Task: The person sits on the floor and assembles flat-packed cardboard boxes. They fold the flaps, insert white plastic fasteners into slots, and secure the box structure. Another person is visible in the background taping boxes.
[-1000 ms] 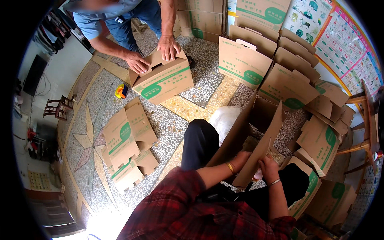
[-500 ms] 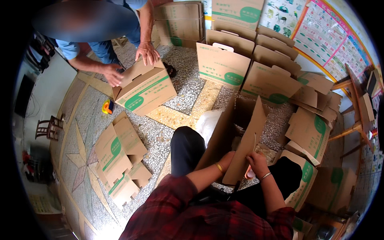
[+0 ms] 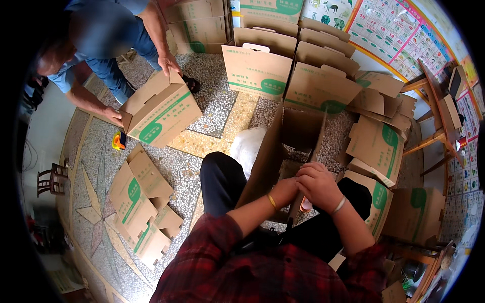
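Note:
An open cardboard box [image 3: 258, 164] stands between my knees, its far end and part of its inside showing. My left hand [image 3: 284, 192] is at the box's right wall, on the inner side, its fingertips partly hidden by my other hand. My right hand [image 3: 319, 186] is closed over the top edge of that same wall, its fingers beside and over the left one. Below my right hand a small pinkish-orange thing [image 3: 306, 204] shows in part; its kind is unclear. A white bundle [image 3: 247, 146] lies against the box's left side.
Opposite, a person holds another cardboard box [image 3: 164, 118] with both hands. Flattened cartons [image 3: 134, 202] and an orange-yellow object [image 3: 118, 141] lie on the floor at left. Rows of open boxes [image 3: 257, 73] stand ahead; more cartons [image 3: 374, 149] and a wooden chair [image 3: 429, 121] are at right.
The box's right wall, leaning toward me before, now stands more upright. My right hand has moved up over its edge, close to my left. The other person's hand shifted down along their box.

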Tool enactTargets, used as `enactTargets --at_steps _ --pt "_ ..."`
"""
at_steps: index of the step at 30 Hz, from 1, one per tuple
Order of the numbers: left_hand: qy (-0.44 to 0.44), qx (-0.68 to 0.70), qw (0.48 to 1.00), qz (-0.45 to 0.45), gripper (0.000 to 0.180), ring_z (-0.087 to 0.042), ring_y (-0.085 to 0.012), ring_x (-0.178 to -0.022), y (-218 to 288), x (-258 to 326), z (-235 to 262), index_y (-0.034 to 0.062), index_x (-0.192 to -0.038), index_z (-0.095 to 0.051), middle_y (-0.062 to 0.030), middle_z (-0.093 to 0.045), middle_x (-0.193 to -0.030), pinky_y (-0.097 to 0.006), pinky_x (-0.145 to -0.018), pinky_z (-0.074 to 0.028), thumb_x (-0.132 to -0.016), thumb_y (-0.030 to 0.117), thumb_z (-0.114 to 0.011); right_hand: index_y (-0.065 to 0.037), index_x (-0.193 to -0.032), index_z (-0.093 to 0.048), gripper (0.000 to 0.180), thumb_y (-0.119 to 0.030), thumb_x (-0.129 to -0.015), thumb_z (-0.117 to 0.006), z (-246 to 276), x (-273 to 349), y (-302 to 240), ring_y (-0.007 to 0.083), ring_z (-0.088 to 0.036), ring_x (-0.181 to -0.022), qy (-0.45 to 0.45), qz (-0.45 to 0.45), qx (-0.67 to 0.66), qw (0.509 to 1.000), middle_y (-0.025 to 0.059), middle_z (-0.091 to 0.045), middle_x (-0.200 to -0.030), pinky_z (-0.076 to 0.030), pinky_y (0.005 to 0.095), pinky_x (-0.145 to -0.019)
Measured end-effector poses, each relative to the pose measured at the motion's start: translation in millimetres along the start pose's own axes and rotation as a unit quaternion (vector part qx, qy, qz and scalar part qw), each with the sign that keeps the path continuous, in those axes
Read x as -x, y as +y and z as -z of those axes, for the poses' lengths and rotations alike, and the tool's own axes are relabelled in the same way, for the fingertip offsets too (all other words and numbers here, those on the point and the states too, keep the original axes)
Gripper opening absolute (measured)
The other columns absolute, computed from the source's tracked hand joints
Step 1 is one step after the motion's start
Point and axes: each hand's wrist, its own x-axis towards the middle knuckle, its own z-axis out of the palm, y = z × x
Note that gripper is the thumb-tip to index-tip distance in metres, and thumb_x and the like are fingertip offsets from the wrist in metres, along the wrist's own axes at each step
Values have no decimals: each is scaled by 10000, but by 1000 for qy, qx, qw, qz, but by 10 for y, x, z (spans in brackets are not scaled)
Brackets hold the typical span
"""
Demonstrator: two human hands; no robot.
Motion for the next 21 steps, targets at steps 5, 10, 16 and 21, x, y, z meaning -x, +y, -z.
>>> enactTargets --at_steps 5,10,16,21 --pt "-96 -139 985 29 183 -617 -313 -725 -52 -99 32 69 -768 -606 -144 -633 -795 -413 -621 -484 -815 198 -484 -94 -648 -608 164 -236 -728 -623 37 -233 -32 218 -566 -773 -178 -21 162 970 50 -598 -707 -397 374 -849" --pt "22 -92 995 -18 112 -602 -307 -667 -159 -46 -64 93 -744 -567 -113 -611 -707 -405 -543 -473 -781 194 -536 -107 -656 -610 201 -274 -765 -584 30 -75 15 228 -570 -728 -269 -45 185 944 54 -597 -660 -408 348 -791" --pt "28 -134 986 -99 122 -587 -282 -601 41 24 -98 85 -830 -519 -84 -568 -651 -395 -526 -479 -791 195 -554 -121 -757 -641 158 -272 -757 -594 184 -69 70 248 -602 -813 -457 -168 170 857 68 -640 -744 -459 382 -727" --pt "-18 -119 984 -131 116 -595 -280 -601 177 16 -220 70 -816 -523 -98 -583 -664 -396 -523 -481 -780 178 -543 -112 -867 -682 197 -221 -727 -596 29 -48 258 275 -622 -881 -529 -227 97 812 105 -657 -884 -499 379 -744"
